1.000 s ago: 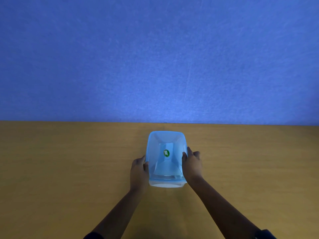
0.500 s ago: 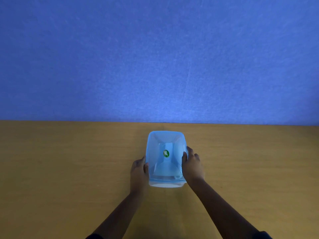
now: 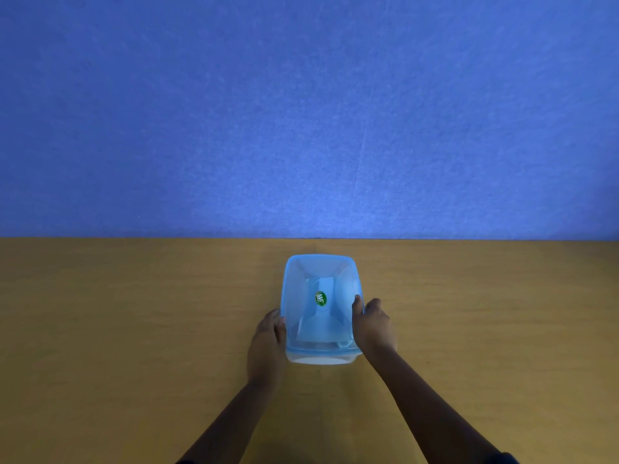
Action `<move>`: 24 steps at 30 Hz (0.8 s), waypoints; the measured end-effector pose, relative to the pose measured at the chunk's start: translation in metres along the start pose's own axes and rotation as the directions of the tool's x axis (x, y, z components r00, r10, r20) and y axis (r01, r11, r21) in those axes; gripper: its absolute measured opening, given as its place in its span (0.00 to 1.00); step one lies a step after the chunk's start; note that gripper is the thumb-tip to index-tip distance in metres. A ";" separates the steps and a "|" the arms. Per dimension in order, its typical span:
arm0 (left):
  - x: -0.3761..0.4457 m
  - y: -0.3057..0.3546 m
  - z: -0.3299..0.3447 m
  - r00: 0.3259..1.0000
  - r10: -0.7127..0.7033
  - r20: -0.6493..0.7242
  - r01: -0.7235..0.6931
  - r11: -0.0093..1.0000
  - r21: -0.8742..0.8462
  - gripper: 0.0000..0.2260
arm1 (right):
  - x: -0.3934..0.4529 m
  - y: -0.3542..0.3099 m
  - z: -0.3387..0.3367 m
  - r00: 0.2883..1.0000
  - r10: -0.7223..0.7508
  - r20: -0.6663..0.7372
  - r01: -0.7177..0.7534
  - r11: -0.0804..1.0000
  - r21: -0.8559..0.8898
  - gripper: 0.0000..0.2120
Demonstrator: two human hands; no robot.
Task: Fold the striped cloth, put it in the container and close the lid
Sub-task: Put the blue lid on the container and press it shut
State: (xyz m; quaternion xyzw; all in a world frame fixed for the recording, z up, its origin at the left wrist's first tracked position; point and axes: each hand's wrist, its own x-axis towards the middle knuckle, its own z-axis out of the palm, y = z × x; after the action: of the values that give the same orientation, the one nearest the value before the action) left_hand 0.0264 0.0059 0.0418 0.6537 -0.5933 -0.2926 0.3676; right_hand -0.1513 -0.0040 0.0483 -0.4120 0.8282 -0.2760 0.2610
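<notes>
A translucent blue plastic container (image 3: 321, 358) stands on the wooden table, with its blue lid (image 3: 320, 272) on top and a green round sticker (image 3: 321, 298) in the lid's middle. My left hand (image 3: 268, 343) presses against the container's left side. My right hand (image 3: 371, 326) holds the right side, thumb on the lid's edge. The striped cloth cannot be made out through the lid.
The wooden table (image 3: 134, 329) stretches wide on both sides of the container. A blue fabric wall (image 3: 301, 112) rises right behind the table's far edge.
Both hands stay on the container's sides; they have slid very slightly toward me along it. The container has not moved.
</notes>
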 end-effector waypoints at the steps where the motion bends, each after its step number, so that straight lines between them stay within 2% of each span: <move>1: 0.000 0.000 0.000 1.000 -0.002 0.003 0.002 1.000 0.006 0.14 | 0.000 0.001 0.000 1.000 0.007 0.006 -0.007 1.000 -0.003 0.20; 11: -0.001 -0.002 0.001 1.000 -0.006 0.010 0.006 1.000 0.026 0.13 | 0.005 0.000 0.000 0.996 0.031 0.082 -0.025 0.997 -0.067 0.31; 20: -0.002 0.000 0.001 1.000 -0.005 0.014 0.004 1.000 0.024 0.13 | 0.008 0.005 0.002 0.993 0.034 0.115 -0.030 0.999 -0.037 0.33; 24: -0.002 0.000 0.002 1.000 -0.012 0.014 0.012 1.000 0.020 0.14 | 0.009 0.006 0.002 0.991 0.038 0.128 -0.033 0.999 -0.043 0.30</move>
State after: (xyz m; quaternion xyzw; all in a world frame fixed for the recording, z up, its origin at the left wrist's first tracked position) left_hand 0.0244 0.0080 0.0408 0.6588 -0.5949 -0.2934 0.3550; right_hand -0.1577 -0.0089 0.0410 -0.4192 0.8224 -0.2275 0.3102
